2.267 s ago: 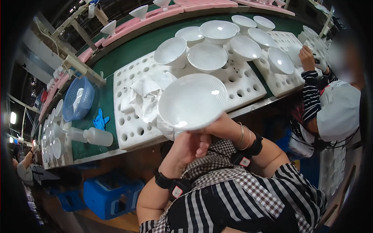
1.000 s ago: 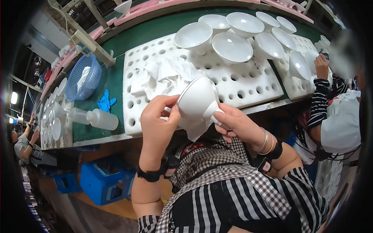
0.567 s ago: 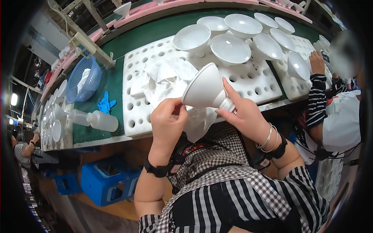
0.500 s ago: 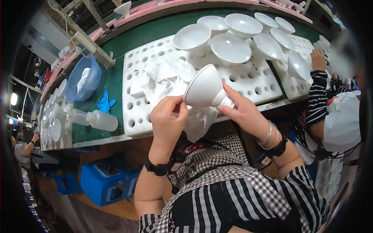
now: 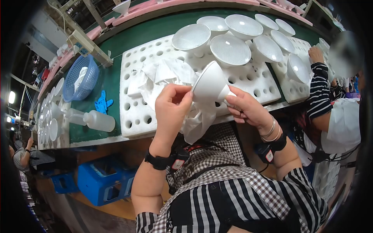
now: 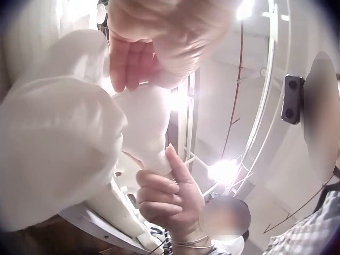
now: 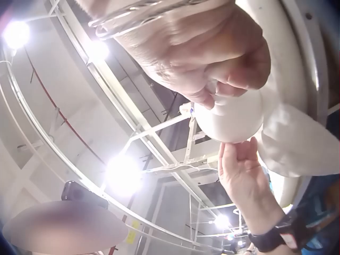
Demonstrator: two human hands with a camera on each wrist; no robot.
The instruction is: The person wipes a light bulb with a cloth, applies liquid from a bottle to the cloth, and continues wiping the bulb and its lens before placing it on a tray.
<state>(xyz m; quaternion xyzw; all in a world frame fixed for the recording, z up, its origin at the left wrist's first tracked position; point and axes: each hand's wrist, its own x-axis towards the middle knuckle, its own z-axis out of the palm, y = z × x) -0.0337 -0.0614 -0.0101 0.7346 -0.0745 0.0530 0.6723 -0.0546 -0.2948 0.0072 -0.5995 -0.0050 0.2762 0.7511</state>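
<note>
A white cone-shaped reflector lamp bulb [image 5: 211, 83] is held tilted in front of the body, its wide rim toward the left and its narrow neck toward the right. My left hand [image 5: 173, 110] pinches the rim between thumb and fingers. A white cloth [image 5: 197, 123] hangs down beside that hand under the bulb and fills much of the left wrist view. At the neck, my right hand [image 5: 248, 108] grips with thumb and curled fingers; in the right wrist view those fingers hide the neck's end. The bulb's front lens is turned away.
Behind the hands lies a white foam board [image 5: 132, 112] with holes, bearing crumpled white cloth [image 5: 167, 73] and several upright bulbs [image 5: 230, 49]. To the left are a plastic bottle [image 5: 100, 121], a blue glove [image 5: 103, 102] and a blue basket [image 5: 81, 77]. Another person's arm [image 5: 319, 91] is at right.
The bulb has turned from lens-up onto its side, and lately shifted slightly right. My right hand's straighter fingers have curled round the neck; my left hand has risen slightly at the rim.
</note>
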